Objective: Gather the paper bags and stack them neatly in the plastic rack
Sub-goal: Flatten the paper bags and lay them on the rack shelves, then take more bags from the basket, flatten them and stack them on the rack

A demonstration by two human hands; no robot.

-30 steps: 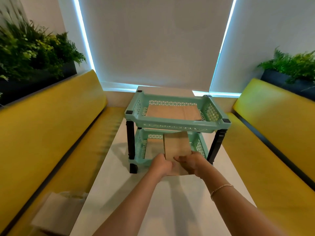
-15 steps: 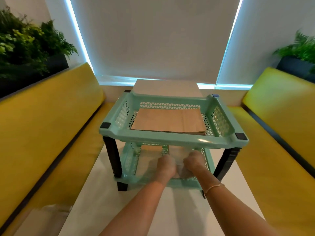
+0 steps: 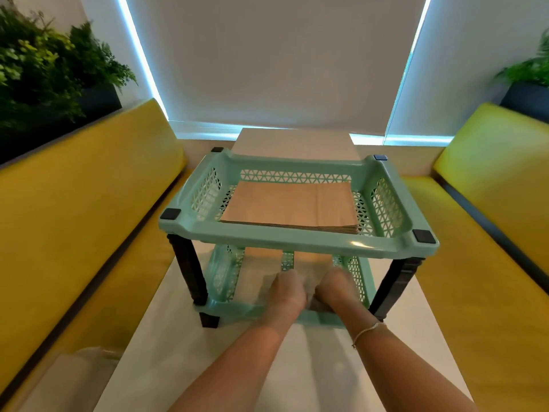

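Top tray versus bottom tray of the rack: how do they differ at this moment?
The top tray holds a flat stack of brown bags in plain view, with no hand in it; the bottom tray has the left hand and right hand reaching in, and its contents are blurred. The top tray sits raised on black legs; the bottom one sits low by the table. Both are mint-green lattice plastic.

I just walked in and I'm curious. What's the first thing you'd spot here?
A mint-green plastic rack stands mid-table, a stack of brown paper bags on its top shelf. Both hands, left hand and right hand, reach into the bottom shelf. Yellow benches line both sides.
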